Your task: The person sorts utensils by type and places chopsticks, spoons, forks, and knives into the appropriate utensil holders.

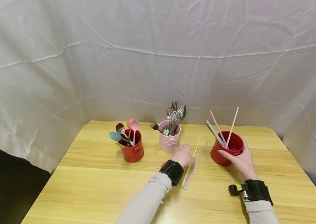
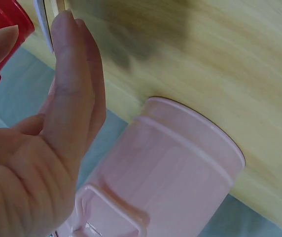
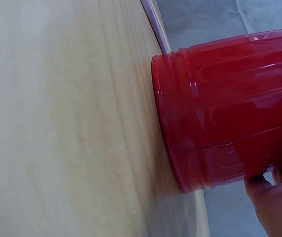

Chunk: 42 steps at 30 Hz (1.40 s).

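Note:
My left hand (image 1: 183,154) reaches over the tabletop, its fingertips right at a yellow chopstick (image 1: 187,175). In the left wrist view its fingers extend fairly straight, the thumb apart from them. A pale purple chopstick (image 1: 197,165) lies alongside the yellow one. Just behind the left hand stands a pink bucket (image 1: 165,143) filled with forks (image 1: 172,115). On the right, my right hand (image 1: 242,161) holds a red bucket (image 1: 217,155) near its rim, thumb at the front and fingers round the far side. Several chopsticks (image 1: 231,127), pink and pale green, lean inside that bucket.
Another red bucket (image 1: 133,155) on the left holds several spoons (image 1: 116,136), some sticking out over its rim. A black fork (image 1: 155,126) juts leftward from the pink bucket. A pale cloth (image 1: 158,74) hangs behind the wooden table (image 1: 90,186).

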### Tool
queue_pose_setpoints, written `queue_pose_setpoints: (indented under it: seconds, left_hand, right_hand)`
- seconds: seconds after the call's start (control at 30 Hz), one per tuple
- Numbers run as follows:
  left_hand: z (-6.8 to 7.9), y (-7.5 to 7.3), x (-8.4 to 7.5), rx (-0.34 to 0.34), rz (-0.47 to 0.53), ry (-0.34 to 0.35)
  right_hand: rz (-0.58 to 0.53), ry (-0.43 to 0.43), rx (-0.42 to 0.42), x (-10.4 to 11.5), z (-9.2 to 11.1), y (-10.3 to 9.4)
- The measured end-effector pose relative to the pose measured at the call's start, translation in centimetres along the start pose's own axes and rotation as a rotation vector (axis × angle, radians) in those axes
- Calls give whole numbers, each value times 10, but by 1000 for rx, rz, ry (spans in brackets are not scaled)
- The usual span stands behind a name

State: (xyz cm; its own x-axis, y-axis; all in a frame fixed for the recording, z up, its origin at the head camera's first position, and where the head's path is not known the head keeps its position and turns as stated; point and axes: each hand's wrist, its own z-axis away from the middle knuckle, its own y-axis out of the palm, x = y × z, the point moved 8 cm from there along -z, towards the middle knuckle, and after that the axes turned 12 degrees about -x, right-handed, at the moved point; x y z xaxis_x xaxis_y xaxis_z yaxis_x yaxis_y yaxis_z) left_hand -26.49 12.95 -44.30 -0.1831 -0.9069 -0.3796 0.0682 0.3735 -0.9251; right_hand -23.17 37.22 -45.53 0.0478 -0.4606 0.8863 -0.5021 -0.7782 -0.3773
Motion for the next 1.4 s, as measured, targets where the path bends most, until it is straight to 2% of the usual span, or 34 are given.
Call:
queue_pose_setpoints:
  seconds: [0.13,0.3,0.47,0.83,1.2,1.23,1.4]
  left_hand:
    - [1,4,-1,17,-1,-18]
    - [1,6,-6,-2,-58,-4]
    - [1,9,-9,-3,-61,-18]
    - [-5,21,-6,9,-78,-64]
    - [-5,18,-6,-4,-118,-59]
    - [-7,22,-4,-18,-126,-53]
    - [-6,22,-5,-19,-134,-41]
  right_hand:
    - [1,3,5,0,-1,0]
    - [6,5,14,0,-1,1]
    - [4,6,14,1,-1,1]
    - [-4,1,8,3,0,1]
    - [-2,7,11,0,-1,1]
    - [-3,8,11,0,-1,1]
    - [-2,12,10,-2,0,1]
